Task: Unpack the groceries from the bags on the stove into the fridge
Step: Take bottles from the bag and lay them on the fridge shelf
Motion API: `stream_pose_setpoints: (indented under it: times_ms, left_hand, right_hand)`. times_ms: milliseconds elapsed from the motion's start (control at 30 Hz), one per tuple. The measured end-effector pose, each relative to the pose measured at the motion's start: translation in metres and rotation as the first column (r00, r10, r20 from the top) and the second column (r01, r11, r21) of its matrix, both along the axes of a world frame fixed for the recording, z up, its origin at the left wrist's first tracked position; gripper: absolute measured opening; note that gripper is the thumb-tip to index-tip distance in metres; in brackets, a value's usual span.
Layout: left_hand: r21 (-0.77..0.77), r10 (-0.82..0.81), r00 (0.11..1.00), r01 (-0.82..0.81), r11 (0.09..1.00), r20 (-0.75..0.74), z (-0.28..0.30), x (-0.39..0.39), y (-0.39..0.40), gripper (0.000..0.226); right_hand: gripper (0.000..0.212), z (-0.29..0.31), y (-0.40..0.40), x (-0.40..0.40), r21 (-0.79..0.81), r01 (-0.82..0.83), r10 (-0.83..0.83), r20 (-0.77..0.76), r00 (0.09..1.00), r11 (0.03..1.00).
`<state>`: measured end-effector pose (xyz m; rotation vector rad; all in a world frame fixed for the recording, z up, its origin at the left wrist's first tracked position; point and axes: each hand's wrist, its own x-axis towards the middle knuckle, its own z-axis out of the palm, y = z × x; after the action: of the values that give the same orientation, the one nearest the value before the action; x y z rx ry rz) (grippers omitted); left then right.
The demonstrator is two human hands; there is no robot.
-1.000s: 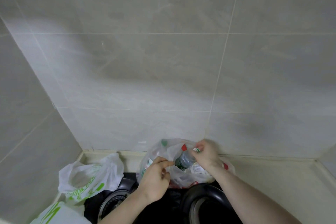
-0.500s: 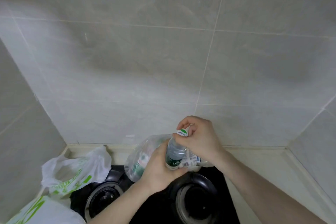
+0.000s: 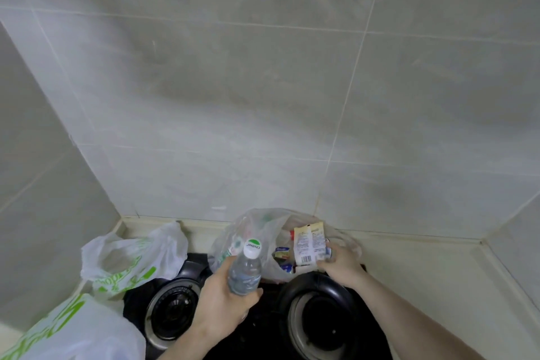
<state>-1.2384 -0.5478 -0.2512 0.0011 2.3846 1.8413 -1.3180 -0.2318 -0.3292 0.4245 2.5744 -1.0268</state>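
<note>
since half a second ago the right hand [image 3: 339,264] has let go of the bottle's cap and now grips a small white packet [image 3: 309,242] with a barcode, at the mouth of the clear bag [image 3: 263,228]. left hand [image 3: 222,295] alone wraps around the water bottle [image 3: 245,269], held upright in front of the bag, above the black stove [image 3: 263,330]. it is clear plastic with a white cap and green logo. two white bags with green print [image 3: 128,260] lie at the left.
</note>
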Motion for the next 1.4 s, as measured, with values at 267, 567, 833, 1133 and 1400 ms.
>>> stream_pose_setpoints:
  times_ms: [267, 567, 833, 1133, 1400]
  left_hand:
    - [-0.080, 0.003, 1.000, -0.002, 0.997, 0.007, 0.023, -0.014, -0.009, 0.047]
    - [-0.066, 0.019, 1.000, -0.019, 0.998, -0.009, 0.040, -0.013, -0.006, 0.044]
    - [-0.135, -0.040, 0.999, 0.037, 0.990, -0.021, 0.045, -0.008, -0.012, 0.046]
    - [-0.212, -0.075, 0.993, 0.055, 0.976, -0.086, 0.065, -0.019, -0.028, 0.041]
    - [-0.156, -0.105, 0.987, 0.086, 0.984, -0.122, 0.079, -0.003, -0.027, 0.043]
  right_hand:
    - [0.099, 0.006, -0.015, -0.044, 0.274, -0.027, 0.042, -0.051, 0.998, 0.961]
    - [0.047, -0.008, -0.008, -0.056, 0.435, -0.171, 0.196, -0.014, 0.980, 0.884]
    - [0.076, 0.007, -0.023, -0.059, 0.407, -0.381, 0.478, -0.165, 0.863, 0.830]
    - [0.021, 0.014, -0.040, -0.077, 0.637, -0.355, 0.410, 0.067, 0.910, 0.685]
    - [0.005, 0.080, 0.000, 0.000, 0.299, 0.079, 0.064, -0.439, 0.896, 0.951]
